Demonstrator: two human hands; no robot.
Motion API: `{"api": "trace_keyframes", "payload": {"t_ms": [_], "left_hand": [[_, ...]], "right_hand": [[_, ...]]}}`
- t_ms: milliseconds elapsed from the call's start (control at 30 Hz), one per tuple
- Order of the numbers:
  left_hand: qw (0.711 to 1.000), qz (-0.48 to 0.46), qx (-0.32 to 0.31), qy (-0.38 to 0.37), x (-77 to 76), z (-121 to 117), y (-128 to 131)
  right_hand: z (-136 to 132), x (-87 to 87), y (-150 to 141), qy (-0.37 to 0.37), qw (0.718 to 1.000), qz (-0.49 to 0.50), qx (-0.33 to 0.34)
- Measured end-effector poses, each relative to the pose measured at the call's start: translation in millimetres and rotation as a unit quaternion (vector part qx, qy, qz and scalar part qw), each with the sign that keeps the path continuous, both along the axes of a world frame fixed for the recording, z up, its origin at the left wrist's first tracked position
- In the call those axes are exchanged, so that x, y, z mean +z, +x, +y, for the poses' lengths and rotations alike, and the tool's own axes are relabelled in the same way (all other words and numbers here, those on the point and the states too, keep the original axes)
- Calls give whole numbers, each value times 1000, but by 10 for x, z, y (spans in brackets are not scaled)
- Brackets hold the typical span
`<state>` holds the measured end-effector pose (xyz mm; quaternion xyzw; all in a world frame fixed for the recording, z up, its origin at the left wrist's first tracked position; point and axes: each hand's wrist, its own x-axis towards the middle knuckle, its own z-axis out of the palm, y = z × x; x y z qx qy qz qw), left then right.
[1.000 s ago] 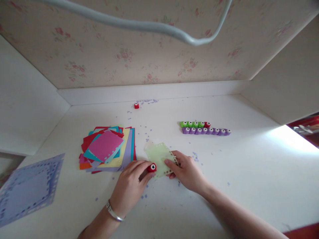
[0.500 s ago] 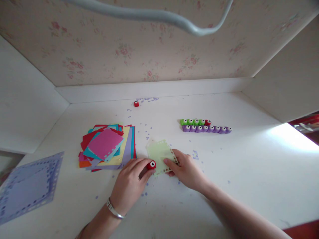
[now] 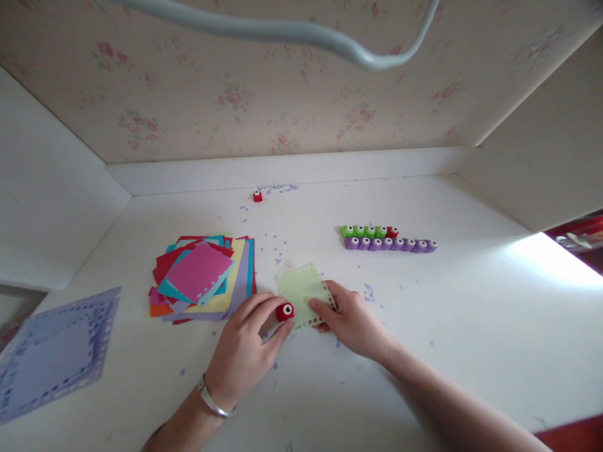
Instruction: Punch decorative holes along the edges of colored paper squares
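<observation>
My left hand (image 3: 252, 342) grips a small red paper punch (image 3: 285, 311) between thumb and fingers; a dark heart shows on its white top. The punch sits at the left edge of a pale green sheet of paper (image 3: 301, 289). My right hand (image 3: 351, 320) pinches that sheet at its right side, thumb on top and fingers underneath. Small punched holes line the sheet's right and lower edges. Whether the paper is inside the punch's slot is hard to make out.
Left of my hands lies a pile of coloured paper (image 3: 200, 273). Purple sheets with punched borders (image 3: 51, 364) lie at far left. Rows of purple punches (image 3: 387, 245) and green punches (image 3: 365, 231) stand at right. Another red punch (image 3: 257, 196) is near the wall, among purple paper bits (image 3: 282, 188).
The left thumb and fingers have loosened slightly around the red punch, showing more of it. The green sheet and my right hand have hardly moved; the view has shifted slightly.
</observation>
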<state>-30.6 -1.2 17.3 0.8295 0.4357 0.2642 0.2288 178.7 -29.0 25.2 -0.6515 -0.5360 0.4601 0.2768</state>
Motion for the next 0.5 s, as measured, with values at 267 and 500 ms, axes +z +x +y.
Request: {"api": "trace_keyframes", "payload": {"t_ms": [267, 500], "left_hand": [[996, -47, 21, -73, 61, 30, 55], [993, -43, -2, -109, 73, 79, 73]], "right_hand": [[4, 27, 3, 4, 1000, -2, 3], [8, -6, -1, 9, 1000, -1, 4]]}}
